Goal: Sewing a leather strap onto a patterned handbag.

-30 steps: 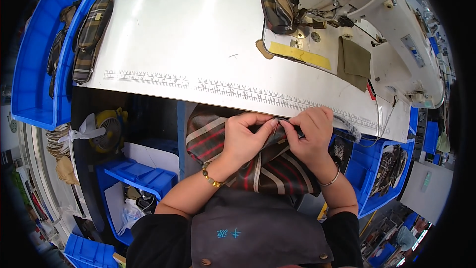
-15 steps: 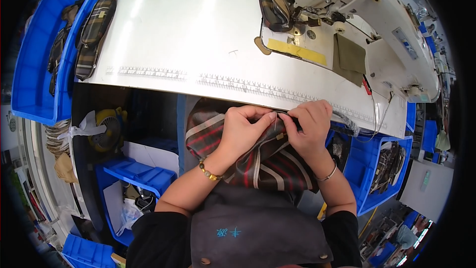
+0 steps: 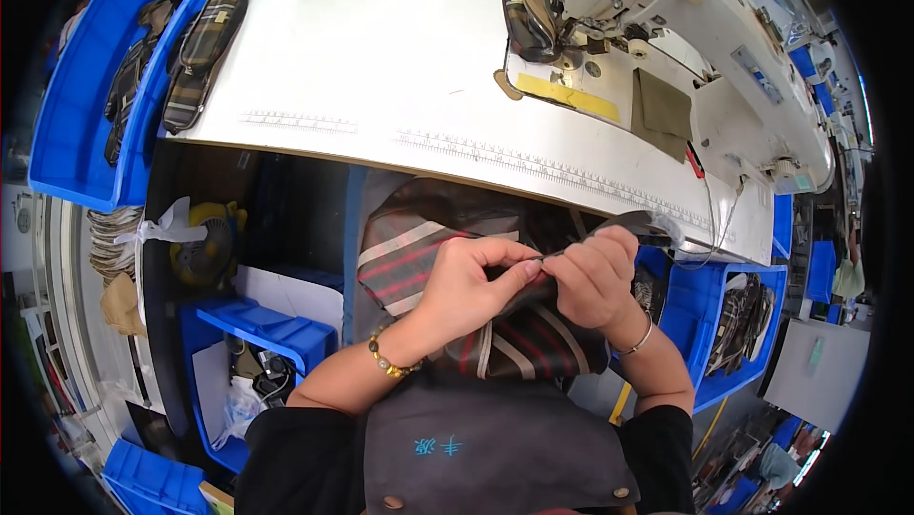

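On my lap below the table edge lies plaid fabric (image 3: 409,267) with cream and red stripes on dark brown. My left hand (image 3: 481,282) pinches a dark folded edge of it between thumb and forefinger. My right hand (image 3: 592,282) is closed on the same edge just to the right, its fingers curled over it, with a dark flap (image 3: 624,222) sticking up beyond them. The fingertips of the two hands nearly touch. What exactly lies between the tips is too small to make out.
A white sewing table (image 3: 362,49) spans ahead, with a sewing machine (image 3: 743,68) and plaid pouch (image 3: 528,10) at right and another plaid pouch (image 3: 205,58) at left. Blue bins (image 3: 71,125) stand at both sides and below. A yellow fan (image 3: 205,248) is under the table.
Both hands have moved down, away from the table edge. The right fingers have curled tighter over the edge, and a dark flap now shows raised beyond them.
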`<state>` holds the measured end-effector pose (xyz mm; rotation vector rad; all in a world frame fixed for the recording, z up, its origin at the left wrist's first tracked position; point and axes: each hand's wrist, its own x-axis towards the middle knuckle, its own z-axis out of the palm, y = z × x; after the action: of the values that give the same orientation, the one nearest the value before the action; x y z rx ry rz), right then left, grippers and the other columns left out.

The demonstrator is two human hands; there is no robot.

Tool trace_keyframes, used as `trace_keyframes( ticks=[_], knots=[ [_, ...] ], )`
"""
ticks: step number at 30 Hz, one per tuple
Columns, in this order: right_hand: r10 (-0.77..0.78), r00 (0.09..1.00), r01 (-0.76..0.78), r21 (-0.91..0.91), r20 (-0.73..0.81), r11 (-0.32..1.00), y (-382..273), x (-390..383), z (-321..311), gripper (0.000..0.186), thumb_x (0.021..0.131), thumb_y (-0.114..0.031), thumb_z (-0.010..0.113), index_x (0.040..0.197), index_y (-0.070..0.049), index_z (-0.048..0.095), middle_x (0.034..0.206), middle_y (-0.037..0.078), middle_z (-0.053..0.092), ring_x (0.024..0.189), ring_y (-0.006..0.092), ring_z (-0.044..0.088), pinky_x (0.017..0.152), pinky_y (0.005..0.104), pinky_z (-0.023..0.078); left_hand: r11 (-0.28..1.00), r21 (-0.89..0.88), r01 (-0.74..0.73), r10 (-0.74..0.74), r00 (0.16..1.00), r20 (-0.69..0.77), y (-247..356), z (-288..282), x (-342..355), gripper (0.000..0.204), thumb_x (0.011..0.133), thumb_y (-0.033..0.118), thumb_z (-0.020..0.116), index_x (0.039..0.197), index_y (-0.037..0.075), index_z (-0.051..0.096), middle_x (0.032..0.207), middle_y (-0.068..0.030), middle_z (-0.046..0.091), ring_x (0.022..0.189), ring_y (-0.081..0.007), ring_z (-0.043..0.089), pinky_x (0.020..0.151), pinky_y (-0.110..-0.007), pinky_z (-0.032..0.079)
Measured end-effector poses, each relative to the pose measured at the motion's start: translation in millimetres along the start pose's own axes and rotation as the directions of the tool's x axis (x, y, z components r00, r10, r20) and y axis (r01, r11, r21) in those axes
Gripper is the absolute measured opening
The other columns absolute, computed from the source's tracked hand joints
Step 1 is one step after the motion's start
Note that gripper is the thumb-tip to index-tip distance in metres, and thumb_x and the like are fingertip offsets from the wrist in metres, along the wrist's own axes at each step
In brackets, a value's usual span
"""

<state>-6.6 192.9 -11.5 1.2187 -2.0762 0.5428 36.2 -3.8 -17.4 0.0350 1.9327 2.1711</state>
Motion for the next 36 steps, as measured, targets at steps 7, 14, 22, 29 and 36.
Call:
trace_keyframes(
  ticks=[7, 14, 22, 29, 36],
  knots=[
    [0.097, 0.993, -0.102, 0.061, 0.071, 0.993, -7.7, 7.2, -35.8, 0.011, 0.075, -0.009, 0.071, 0.086, -0.012, 0.067, 0.092, 0.004, 0.062, 0.082, 0.0214, 0.057, 0.083, 0.0404, 0.046, 0.936, -0.253, 0.243, -0.268, 0.961, -0.068, -26.6, -9.5, 2.2, 0.014, 0.096, 0.008, 0.071, 0.100, -0.004, 0.074, 0.088, -0.0048, 0.075, 0.078, -0.0050, 0.066, 0.069, -0.020, 0.052],
    [0.645, 0.634, -0.553, 0.833, 0.427, -0.008, -17.2, 9.7, -28.6, 0.006, 0.106, -0.007, 0.048, 0.106, -0.001, 0.045, 0.096, 0.018, 0.064, 0.062, 0.0121, 0.060, 0.058, 0.0221, 0.049, 0.957, -0.215, 0.196, -0.214, 0.975, -0.062, -19.7, -4.6, -1.8, 0.020, 0.096, 0.008, 0.071, 0.112, -0.004, 0.070, 0.098, -0.0072, 0.075, 0.083, -0.0062, 0.067, 0.073, -0.020, 0.054],
    [0.737, 0.552, -0.462, 0.879, 0.391, -0.119, -18.2, 24.5, -59.4, 0.011, 0.104, -0.009, 0.054, 0.103, -0.004, 0.044, 0.074, 0.009, 0.052, 0.052, 0.0084, 0.041, 0.048, 0.0221, 0.042, 0.952, -0.229, 0.202, -0.219, 0.975, -0.050, -28.7, -12.2, -5.0, 0.022, 0.097, 0.008, 0.070, 0.115, -0.004, 0.066, 0.098, -0.0064, 0.075, 0.083, -0.0044, 0.066, 0.072, -0.018, 0.052],
    [0.758, 0.594, -0.661, 0.700, 0.268, 0.271, -16.5, 21.1, -61.9, 0.004, 0.099, 0.002, 0.057, 0.101, 0.001, 0.054, 0.076, 0.005, 0.056, 0.058, 0.0056, 0.047, 0.053, 0.0199, 0.038, 0.905, -0.294, 0.307, -0.294, 0.952, 0.087, -26.4, -17.0, -5.6, 0.017, 0.097, 0.008, 0.070, 0.109, -0.002, 0.065, 0.093, -0.0046, 0.074, 0.081, -0.0030, 0.065, 0.071, -0.017, 0.051],
    [0.656, 0.539, -0.842, 0.335, 0.528, 0.422, -22.0, 30.2, -40.3, 0.000, 0.095, -0.001, 0.064, 0.095, -0.001, 0.064, 0.074, 0.007, 0.063, 0.059, 0.0133, 0.060, 0.057, 0.0257, 0.046, 0.856, -0.398, 0.330, -0.296, 0.944, 0.146, -27.4, -21.7, -7.9, 0.011, 0.096, 0.004, 0.069, 0.102, 0.001, 0.060, 0.090, -0.0043, 0.073, 0.082, -0.0044, 0.065, 0.075, -0.018, 0.052]
  ],
)
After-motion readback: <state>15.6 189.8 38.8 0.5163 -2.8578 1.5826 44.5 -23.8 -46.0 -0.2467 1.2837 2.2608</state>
